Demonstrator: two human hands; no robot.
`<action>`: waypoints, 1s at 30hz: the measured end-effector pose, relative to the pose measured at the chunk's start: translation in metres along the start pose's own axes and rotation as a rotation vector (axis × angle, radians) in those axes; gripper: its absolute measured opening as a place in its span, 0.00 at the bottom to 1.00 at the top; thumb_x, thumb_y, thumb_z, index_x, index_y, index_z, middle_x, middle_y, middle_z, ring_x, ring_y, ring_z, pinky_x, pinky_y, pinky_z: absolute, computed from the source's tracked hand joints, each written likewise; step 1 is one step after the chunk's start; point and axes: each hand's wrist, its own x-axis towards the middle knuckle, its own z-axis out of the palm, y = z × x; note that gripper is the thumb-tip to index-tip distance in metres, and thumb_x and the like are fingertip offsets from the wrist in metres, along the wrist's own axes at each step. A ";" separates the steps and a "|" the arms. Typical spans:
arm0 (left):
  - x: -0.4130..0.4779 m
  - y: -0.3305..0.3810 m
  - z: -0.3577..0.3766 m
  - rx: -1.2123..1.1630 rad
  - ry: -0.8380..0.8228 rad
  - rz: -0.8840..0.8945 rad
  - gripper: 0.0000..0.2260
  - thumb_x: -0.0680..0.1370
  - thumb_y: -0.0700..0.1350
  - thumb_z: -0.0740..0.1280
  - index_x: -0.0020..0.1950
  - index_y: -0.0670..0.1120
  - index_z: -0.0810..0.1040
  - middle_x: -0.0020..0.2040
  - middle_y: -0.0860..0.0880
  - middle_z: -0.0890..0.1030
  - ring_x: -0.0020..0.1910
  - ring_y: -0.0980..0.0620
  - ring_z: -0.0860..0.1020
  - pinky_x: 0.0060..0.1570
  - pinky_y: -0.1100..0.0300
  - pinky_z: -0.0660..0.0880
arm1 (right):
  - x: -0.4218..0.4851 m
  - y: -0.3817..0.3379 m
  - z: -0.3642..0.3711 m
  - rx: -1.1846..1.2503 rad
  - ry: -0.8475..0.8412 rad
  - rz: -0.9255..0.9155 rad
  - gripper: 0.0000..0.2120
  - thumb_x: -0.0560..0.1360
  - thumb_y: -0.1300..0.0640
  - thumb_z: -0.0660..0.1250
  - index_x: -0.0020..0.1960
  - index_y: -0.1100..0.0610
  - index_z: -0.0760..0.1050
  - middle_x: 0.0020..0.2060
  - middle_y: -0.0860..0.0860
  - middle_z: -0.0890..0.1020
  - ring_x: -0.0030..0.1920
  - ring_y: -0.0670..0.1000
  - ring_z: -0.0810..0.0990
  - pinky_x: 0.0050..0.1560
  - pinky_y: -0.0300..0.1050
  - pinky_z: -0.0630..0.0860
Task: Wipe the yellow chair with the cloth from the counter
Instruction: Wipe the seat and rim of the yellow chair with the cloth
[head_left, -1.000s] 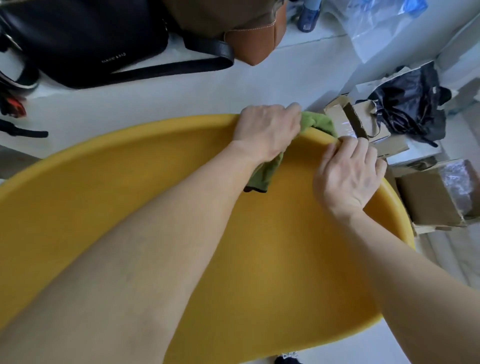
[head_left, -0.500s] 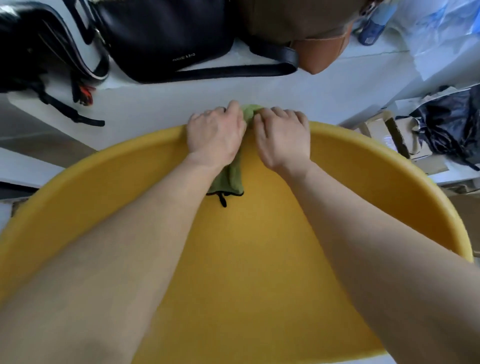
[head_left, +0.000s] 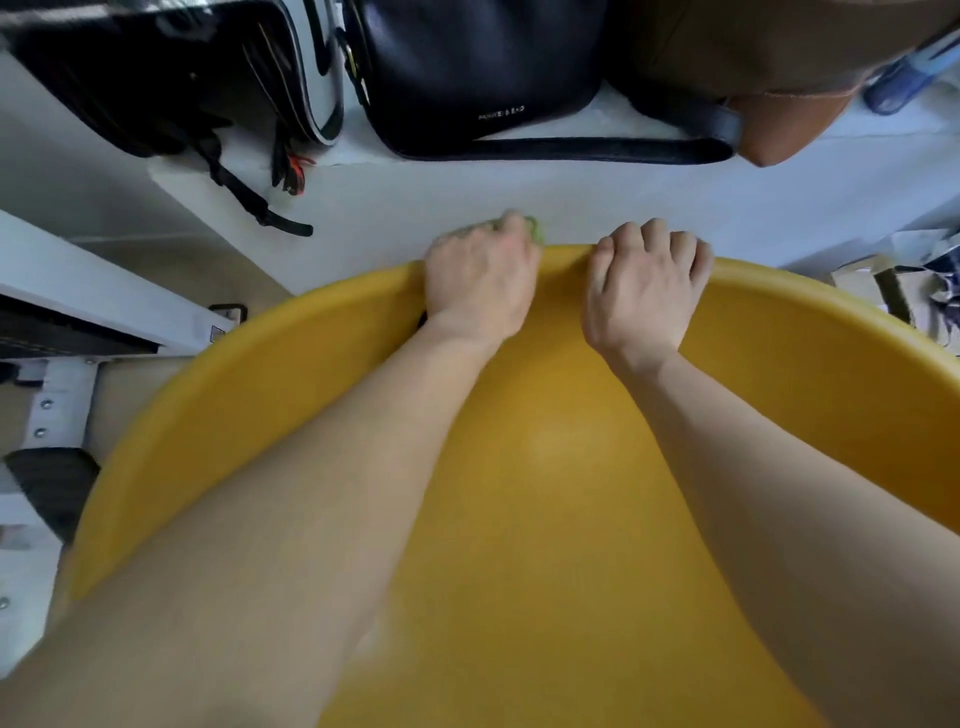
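1. Now the yellow chair (head_left: 571, 519) fills the view, its far rim just below the white counter (head_left: 519, 192) with the bags.
2. The left hand (head_left: 480, 283) has slid leftward along that rim since half a second ago, fingers curled shut over the green cloth (head_left: 537, 228) (only a sliver shows past the knuckles).
3. The right hand (head_left: 644, 291), formerly touching the left, now grips bare rim well apart from it, fingers hooked over.
4. Likely the rim wipe is progressing leftward.

We note small pale lettering stamped low on the black leather handbag (head_left: 483, 73) at the upper centre of the frame; it is too blurred to read. We find no other text.
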 end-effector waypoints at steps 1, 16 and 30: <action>0.003 0.016 0.000 -0.020 -0.005 0.060 0.15 0.84 0.51 0.51 0.59 0.47 0.75 0.50 0.43 0.84 0.47 0.40 0.82 0.40 0.53 0.65 | 0.000 0.001 0.002 -0.006 0.002 -0.007 0.21 0.82 0.50 0.48 0.50 0.59 0.76 0.48 0.58 0.77 0.52 0.62 0.72 0.63 0.56 0.61; -0.038 -0.121 -0.002 -0.001 -0.023 -0.295 0.16 0.85 0.50 0.50 0.55 0.44 0.74 0.37 0.46 0.75 0.36 0.44 0.75 0.36 0.53 0.69 | 0.008 -0.040 -0.015 0.011 -0.054 0.049 0.23 0.78 0.50 0.49 0.57 0.58 0.79 0.55 0.61 0.76 0.60 0.64 0.71 0.73 0.60 0.56; -0.126 -0.240 0.003 -0.065 -0.031 -0.484 0.18 0.85 0.51 0.47 0.56 0.44 0.74 0.37 0.44 0.72 0.39 0.41 0.77 0.38 0.51 0.68 | -0.018 -0.140 0.005 0.008 -0.119 -0.185 0.22 0.82 0.50 0.46 0.58 0.59 0.76 0.58 0.61 0.75 0.60 0.65 0.71 0.69 0.63 0.59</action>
